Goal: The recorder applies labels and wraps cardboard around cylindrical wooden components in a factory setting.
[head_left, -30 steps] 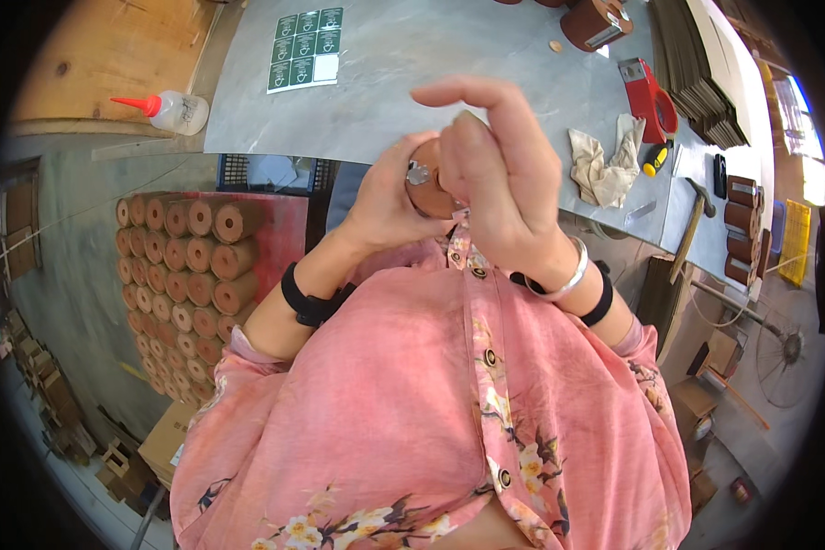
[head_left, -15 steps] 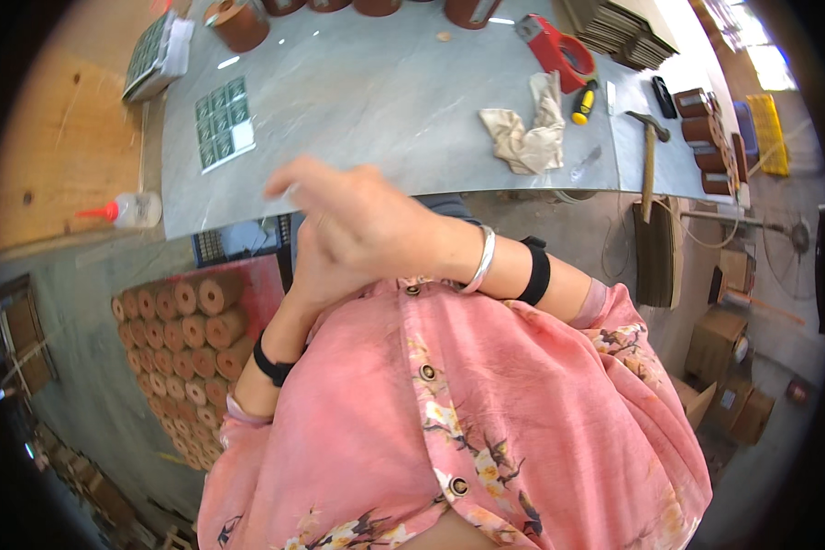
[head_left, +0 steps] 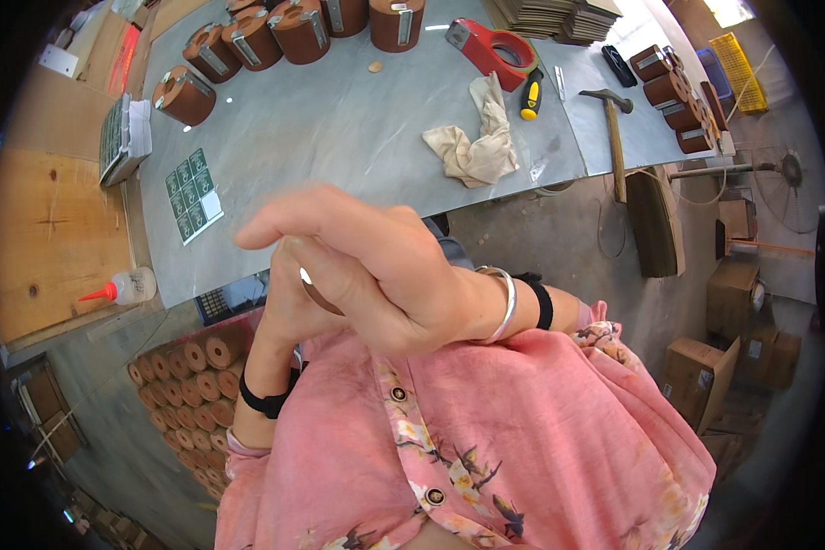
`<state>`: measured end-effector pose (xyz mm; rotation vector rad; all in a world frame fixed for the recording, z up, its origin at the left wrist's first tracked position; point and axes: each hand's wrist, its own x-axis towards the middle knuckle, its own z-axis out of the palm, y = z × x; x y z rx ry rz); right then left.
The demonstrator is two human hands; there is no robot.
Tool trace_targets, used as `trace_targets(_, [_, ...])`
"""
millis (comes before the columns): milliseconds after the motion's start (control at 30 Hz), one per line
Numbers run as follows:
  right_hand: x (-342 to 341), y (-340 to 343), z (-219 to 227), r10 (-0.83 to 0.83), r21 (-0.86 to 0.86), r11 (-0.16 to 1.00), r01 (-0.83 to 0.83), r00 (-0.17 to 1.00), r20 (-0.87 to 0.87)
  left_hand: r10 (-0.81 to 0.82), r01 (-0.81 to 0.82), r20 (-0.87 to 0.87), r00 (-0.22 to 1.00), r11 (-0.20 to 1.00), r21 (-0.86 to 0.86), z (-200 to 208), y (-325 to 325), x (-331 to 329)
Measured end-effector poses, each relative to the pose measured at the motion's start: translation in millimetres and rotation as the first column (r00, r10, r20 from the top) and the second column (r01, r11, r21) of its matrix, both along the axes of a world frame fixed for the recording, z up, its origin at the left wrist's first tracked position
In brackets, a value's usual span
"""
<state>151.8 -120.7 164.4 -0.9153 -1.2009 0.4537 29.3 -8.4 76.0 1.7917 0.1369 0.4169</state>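
Note:
My two hands are brought together in front of my body, just short of the table's near edge. My right hand point(head_left: 385, 261) lies over the left one, its thumb and bent forefinger drawn close together and the fingertips blurred. A small white spot shows below its thumb; what it is, I cannot tell. Mostly covered by the right, my left hand point(head_left: 289, 312) shows only its wrist side and part of the palm, with its fingers hidden. Nearest to them on the grey tabletop point(head_left: 284, 137) are a sheet of green labels point(head_left: 191, 192) and a crumpled cream cloth point(head_left: 477, 151).
Brown cylinders with metal clasps point(head_left: 300, 32) line the table's back. A red tape dispenser point(head_left: 495, 55), a yellow-black screwdriver point(head_left: 531, 96) and a hammer point(head_left: 612, 128) lie right. A red-tipped bottle point(head_left: 130, 286) stands left. Brown rolls point(head_left: 192, 390) are stacked below; cardboard boxes point(head_left: 697, 376) sit right.
My hands have come up nearer to the camera, still together. The view has shifted, so more of the brown cylinders at the back shows.

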Motion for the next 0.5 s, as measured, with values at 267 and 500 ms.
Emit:
trace_targets(267, [12,-30,12,-0.036,0.005,0.999,0.036,0.999,-0.028,-0.023,0.041,-0.115,0.993,0.987,0.153,18,4,9])
trace_targets(500, [45,-65,45,-0.130,0.329,0.919,0.216,0.956,-0.265,0.254,-0.218,-0.024,0.967,0.872,0.437,15,28,-10])
